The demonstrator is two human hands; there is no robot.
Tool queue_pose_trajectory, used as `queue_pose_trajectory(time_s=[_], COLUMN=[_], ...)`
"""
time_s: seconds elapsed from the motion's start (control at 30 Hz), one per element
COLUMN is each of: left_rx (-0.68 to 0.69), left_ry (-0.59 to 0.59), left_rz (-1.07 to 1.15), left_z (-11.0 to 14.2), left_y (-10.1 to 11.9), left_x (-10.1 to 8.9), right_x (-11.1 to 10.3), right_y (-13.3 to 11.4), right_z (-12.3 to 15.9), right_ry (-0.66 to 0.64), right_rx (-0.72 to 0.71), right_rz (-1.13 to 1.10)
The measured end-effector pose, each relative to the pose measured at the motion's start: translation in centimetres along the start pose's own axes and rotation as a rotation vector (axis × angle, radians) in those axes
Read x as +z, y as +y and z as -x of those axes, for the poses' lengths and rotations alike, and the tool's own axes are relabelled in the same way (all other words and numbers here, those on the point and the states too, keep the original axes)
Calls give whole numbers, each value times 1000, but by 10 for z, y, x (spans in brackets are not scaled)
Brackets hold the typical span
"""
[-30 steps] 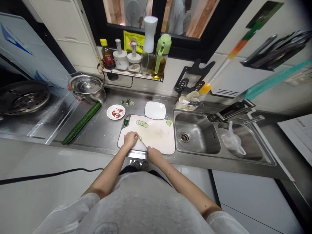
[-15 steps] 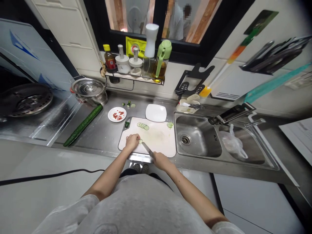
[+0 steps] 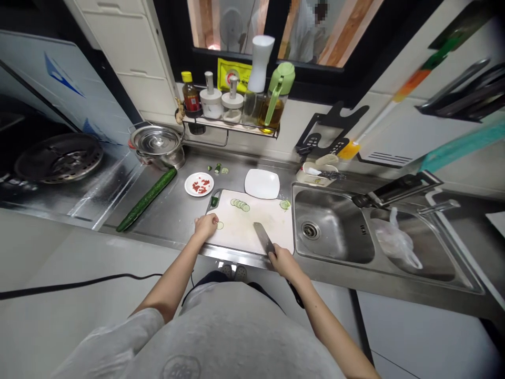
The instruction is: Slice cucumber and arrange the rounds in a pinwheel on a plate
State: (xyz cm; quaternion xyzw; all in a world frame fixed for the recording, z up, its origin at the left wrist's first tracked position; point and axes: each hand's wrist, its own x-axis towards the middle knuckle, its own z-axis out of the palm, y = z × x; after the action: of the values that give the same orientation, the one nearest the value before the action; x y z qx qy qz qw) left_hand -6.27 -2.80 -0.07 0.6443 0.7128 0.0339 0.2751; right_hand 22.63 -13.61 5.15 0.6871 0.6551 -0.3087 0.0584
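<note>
My left hand, its fingers closed, is over the left edge of the white cutting board. A thin cucumber slice shows at its fingertips; the rest of what the fingers cover is hidden. My right hand grips a kitchen knife near the board's front right corner, with the blade pointing up and left over the board, apart from the slice. Farther back on the board lies a row of overlapping cucumber slices. More cucumber pieces sit at the right edge.
A small plate with red bits and a white square plate stand behind the board. A whole cucumber lies to the left, near a lidded steel pot. The sink adjoins on the right. Condiments stand on a wall rack.
My right hand has drawn the knife away to the right, off the slice. My left hand has shifted left along with the slice. The view has turned slightly.
</note>
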Motion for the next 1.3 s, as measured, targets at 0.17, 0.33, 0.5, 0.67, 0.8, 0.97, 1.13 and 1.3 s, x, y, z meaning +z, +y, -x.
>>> queue_pose_trajectory(time_s=[0.17, 0.33, 0.5, 0.67, 0.8, 0.97, 1.13, 1.3], left_rx=[12, 79, 229, 308, 397, 443, 273, 157], left_ry=[40, 97, 113, 69, 58, 130, 31, -190], left_rz=[-53, 63, 79, -25, -111, -127, 69, 217], left_z=[0, -10, -30, -47, -53, -52, -46, -33], left_y=[4, 32, 80, 102, 102, 104, 99, 72], left_x=[3, 12, 26, 32, 33, 32, 24, 19], right_x=[0, -2, -6, -6, -3, 3, 2, -3], right_y=[2, 9, 13, 16, 21, 31, 31, 16], right_z=[-5, -7, -8, -7, -3, -1, -1, 1], right_ry=[28, 40, 63, 63, 51, 76, 79, 40], right_rx=[-9, 23, 47, 77, 109, 96, 96, 98], right_rz=[19, 13, -5, -14, -42, -71, -68, -27])
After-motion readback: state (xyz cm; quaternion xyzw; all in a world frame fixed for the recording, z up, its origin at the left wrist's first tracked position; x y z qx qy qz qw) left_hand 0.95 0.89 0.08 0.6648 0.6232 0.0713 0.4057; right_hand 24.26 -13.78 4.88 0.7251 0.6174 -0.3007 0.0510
